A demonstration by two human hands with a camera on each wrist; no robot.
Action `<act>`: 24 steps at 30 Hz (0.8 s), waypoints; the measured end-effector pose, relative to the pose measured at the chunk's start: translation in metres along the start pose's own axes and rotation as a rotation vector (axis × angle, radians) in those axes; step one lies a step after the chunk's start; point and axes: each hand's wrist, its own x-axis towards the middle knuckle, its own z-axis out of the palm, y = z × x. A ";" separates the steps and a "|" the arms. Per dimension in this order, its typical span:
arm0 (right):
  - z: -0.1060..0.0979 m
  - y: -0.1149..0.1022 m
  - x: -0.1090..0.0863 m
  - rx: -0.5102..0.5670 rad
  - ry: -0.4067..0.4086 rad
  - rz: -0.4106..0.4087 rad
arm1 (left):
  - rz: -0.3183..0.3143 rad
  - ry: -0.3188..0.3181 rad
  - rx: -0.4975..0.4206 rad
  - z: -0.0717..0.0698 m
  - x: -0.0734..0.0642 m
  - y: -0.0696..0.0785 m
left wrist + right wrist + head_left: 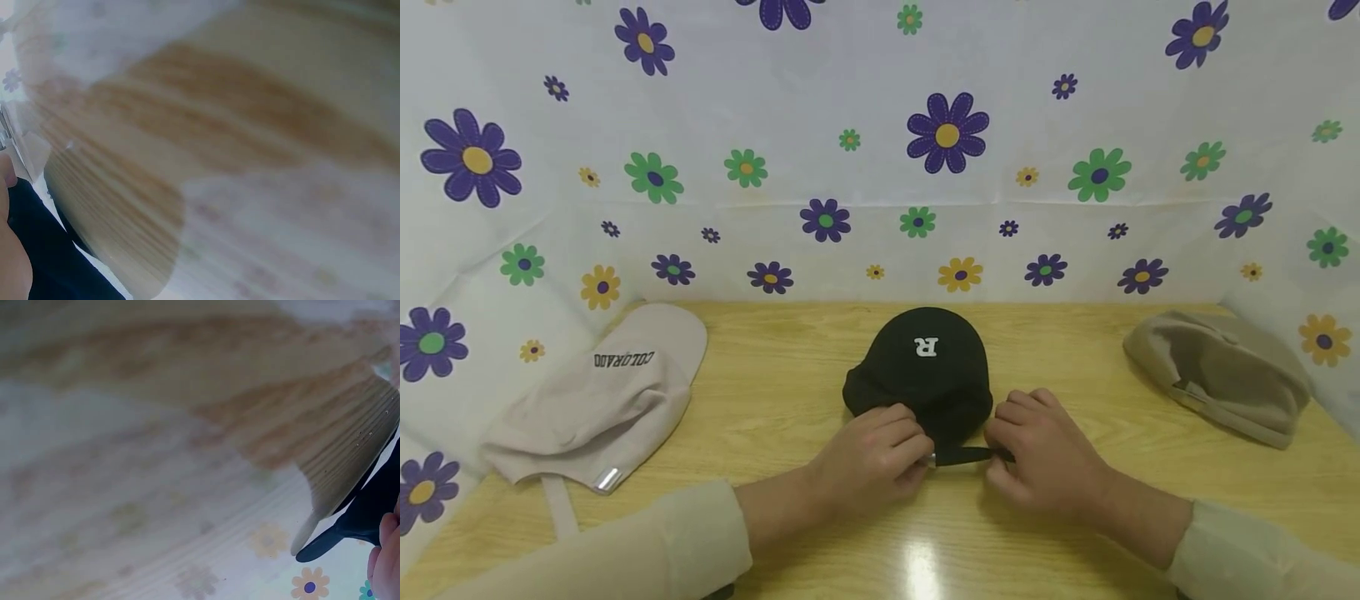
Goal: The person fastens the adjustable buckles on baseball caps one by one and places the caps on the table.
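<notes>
A black cap with a white letter R lies in the middle of the table, its back toward me. My left hand pinches the near left side of its back strap, right by a small metal buckle. The right hand grips the strap's other part, so a short black length runs between the two hands. Fingers of the right hand show beside the dark cloth in the right wrist view. In the left wrist view, dark fabric lies close to part of the left hand.
A pale cap marked COLORADO, with a metal clasp and a hanging strap, lies on the left. On the right sits a tan beret-like cap. Flower-patterned cloth walls off the back and sides of the wooden table.
</notes>
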 end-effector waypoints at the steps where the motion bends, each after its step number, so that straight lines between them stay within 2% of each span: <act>1: 0.000 0.000 0.000 0.001 -0.004 -0.001 | 0.001 0.003 -0.002 0.000 0.000 0.000; 11: 0.003 0.002 0.004 0.034 -0.024 -0.026 | 0.016 0.030 0.002 -0.001 0.006 0.000; 17: 0.004 -0.001 0.002 0.074 -0.041 -0.060 | 0.045 0.010 0.010 0.006 0.014 0.008; 24: 0.008 -0.007 0.000 0.056 -0.086 -0.026 | 0.085 0.008 0.042 0.009 0.013 0.012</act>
